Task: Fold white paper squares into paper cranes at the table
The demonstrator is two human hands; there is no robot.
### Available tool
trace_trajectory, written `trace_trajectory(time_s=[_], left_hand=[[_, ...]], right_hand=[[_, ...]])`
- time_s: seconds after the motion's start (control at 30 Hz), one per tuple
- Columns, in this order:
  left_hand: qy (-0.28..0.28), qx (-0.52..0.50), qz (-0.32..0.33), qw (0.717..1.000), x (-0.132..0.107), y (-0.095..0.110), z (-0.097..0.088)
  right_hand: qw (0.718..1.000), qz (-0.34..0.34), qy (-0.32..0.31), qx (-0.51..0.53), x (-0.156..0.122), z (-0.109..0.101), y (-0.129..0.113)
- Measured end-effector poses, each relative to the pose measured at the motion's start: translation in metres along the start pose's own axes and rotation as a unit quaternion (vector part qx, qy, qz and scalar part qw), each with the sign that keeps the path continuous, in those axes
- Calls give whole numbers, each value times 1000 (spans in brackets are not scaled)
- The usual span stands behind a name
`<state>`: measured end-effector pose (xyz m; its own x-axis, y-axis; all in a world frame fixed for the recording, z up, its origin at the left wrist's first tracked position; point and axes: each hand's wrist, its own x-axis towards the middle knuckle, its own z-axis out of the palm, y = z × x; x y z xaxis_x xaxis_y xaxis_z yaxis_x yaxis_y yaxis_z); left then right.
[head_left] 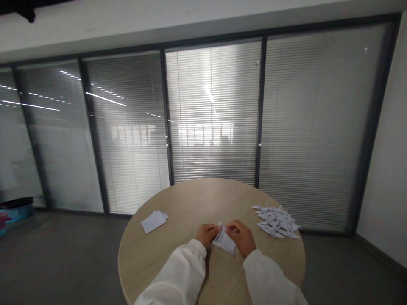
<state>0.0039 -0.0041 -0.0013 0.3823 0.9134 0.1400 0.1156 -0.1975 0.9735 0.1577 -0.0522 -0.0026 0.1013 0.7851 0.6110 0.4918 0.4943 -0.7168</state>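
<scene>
Folded white paper is pinched in our left hand and right hand; finished paper cranes lie at two o'clock, loose sheets at ten.

White paper folded, kite-shaped, point toward camera

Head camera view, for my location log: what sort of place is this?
Probably an office meeting room: a round wood-grain table, glazed partition walls with blinds, and a plain grey floor.
</scene>
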Motion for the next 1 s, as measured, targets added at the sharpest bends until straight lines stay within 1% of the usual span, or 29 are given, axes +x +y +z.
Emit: trace_trajectory(time_s=[0.13, 0.27, 0.43, 0.57, 0.77, 0.87, 1.0], left_hand=[[11, -8, -7, 1000, -2, 5, 1], [48, -12, -22, 999, -5, 12, 1], [63, -27, -26, 997, -4, 12, 0], [60, -27, -32, 997, -3, 9, -1], [65, 19, 2, 998, -2, 6, -2], [64, 12, -8, 998, -2, 5, -1], [65, -2, -3, 998, -4, 10, 1]], right_hand=[[1000, 2, -2, 16, 0, 2, 0], [1000, 9, -12, 27, -1, 3, -1], [999, -8, -29, 36, -3, 1, -8], [998, -24, -50, 32, -4, 0, -12], [997, -30, -66, 35, -6, 1, -15], [995, -36, -80, 36, -6, 2, -15], [994, -28, -92, 54, -6, 2, -14]])
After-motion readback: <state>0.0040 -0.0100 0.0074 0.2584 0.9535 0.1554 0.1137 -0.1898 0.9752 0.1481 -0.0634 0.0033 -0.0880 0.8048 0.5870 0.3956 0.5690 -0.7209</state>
